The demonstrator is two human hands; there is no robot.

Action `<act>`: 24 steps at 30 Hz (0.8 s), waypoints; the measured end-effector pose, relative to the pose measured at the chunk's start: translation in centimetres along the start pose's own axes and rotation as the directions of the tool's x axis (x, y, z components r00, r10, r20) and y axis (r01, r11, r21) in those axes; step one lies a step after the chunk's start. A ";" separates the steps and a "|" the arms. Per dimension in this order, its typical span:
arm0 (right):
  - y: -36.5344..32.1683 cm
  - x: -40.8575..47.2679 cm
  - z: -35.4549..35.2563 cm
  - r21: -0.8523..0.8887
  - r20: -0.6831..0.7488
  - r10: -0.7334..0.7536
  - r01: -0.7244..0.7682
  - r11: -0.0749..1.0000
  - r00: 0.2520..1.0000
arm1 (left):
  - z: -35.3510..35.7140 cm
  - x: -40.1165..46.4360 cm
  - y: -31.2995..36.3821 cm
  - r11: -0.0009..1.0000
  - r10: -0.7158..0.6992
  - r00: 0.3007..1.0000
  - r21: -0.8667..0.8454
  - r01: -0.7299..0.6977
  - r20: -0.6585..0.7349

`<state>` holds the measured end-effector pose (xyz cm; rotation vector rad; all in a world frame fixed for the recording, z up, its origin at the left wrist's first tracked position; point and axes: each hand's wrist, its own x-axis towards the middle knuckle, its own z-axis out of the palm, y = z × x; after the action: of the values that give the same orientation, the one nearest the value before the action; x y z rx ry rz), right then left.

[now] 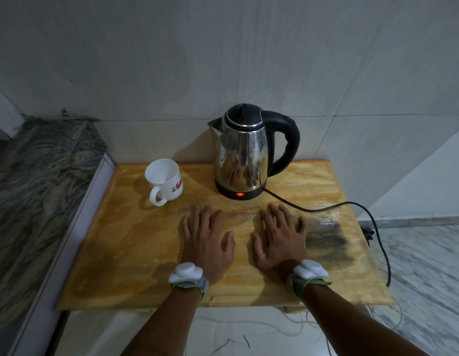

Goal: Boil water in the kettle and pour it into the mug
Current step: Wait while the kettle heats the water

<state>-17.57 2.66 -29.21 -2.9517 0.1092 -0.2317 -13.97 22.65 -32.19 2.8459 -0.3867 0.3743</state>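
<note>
Resting flat with fingers spread, both hands (206, 242) (281, 240) sit near the kettle (242, 155) at centre, risking burns or snagging its cord (326, 206).

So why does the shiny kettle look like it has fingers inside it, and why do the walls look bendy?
Head view: the steel kettle works like a mirror and reflects both hands; the wide-angle lens curves the wall lines and table edges; the room is dim, so the red light glows.

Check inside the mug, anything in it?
The mug shows only bare white inner wall; no water visible. Its bottom is hidden by the near rim. Kettle lid is shut, so its contents are unseen.
</note>
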 end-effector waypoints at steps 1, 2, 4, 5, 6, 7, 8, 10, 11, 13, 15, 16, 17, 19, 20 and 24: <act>0.0 0.0 0.0 0.003 -0.001 -0.001 0.001 1.000 1.000 | 0.0 0.0 0.0 1.000 0.000 1.000 -0.001 0.000 0.001; 0.0 0.0 0.0 0.007 -0.002 -0.003 0.003 1.000 1.000 | 0.0 0.0 0.0 1.000 -0.001 1.000 -0.002 0.001 0.001; 0.0 0.0 0.0 0.005 0.001 -0.004 0.004 1.000 1.000 | 0.0 0.0 0.0 1.000 -0.002 1.000 -0.002 0.002 0.003; 0.0 0.0 0.0 0.003 0.000 -0.003 0.003 1.000 1.000 | 0.0 0.0 0.0 1.000 -0.003 1.000 -0.001 0.003 0.005; 0.0 0.0 0.0 0.003 -0.001 -0.002 0.002 1.000 1.000 | 0.0 0.0 0.0 1.000 -0.003 1.000 -0.001 0.003 0.006; 0.0 0.0 0.0 0.005 -0.001 -0.002 0.002 1.000 1.000 | 0.0 0.0 0.0 1.000 -0.004 1.000 0.001 0.004 0.008; 0.0 0.0 0.0 0.005 0.000 -0.002 0.002 1.000 1.000 | 0.0 0.0 0.0 1.000 -0.003 1.000 0.001 0.003 0.010; 0.0 0.0 -0.1 0.002 0.004 -0.004 0.004 1.000 1.000 | -0.1 0.0 0.0 1.000 -0.002 1.000 0.002 0.002 0.011; 0.0 0.0 -0.1 0.000 0.005 -0.006 0.006 1.000 1.000 | -0.2 0.0 0.0 1.000 -0.002 1.000 0.002 0.002 0.012; 0.0 -0.1 -0.2 0.005 0.008 -0.007 0.007 1.000 1.000 | -0.2 -0.1 0.1 1.000 0.000 1.000 0.003 0.000 0.013; 0.0 0.0 -0.3 0.006 0.019 -0.009 0.009 1.000 1.000 | -0.2 -0.1 0.0 1.000 0.001 1.000 0.007 -0.001 0.015; 0.0 0.0 -0.3 0.001 0.028 -0.011 0.011 1.000 1.000 | -0.1 0.0 0.0 1.000 0.000 1.000 0.007 -0.001 0.017; 0.0 -0.1 -0.4 -0.001 0.034 -0.013 0.013 1.000 0.999 | -0.1 0.0 0.0 1.000 0.000 1.000 0.005 0.000 0.020; 0.0 -0.1 -0.5 0.000 0.037 -0.014 0.014 1.000 0.999 | 0.0 0.0 0.0 1.000 0.000 1.000 0.002 0.000 0.023; -0.1 -0.1 -0.6 0.000 0.036 -0.012 0.012 1.000 0.999 | -0.1 0.0 -0.1 1.000 0.001 1.000 0.000 -0.001 0.022; -0.2 -0.1 -0.7 -0.003 0.050 -0.004 0.004 1.000 0.999 | -0.1 0.0 -0.1 1.000 0.001 0.999 0.001 -0.001 0.032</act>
<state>-17.76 2.73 -28.52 -2.9583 0.0969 -0.1581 -13.94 22.75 -32.11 2.8560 -0.3946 0.3294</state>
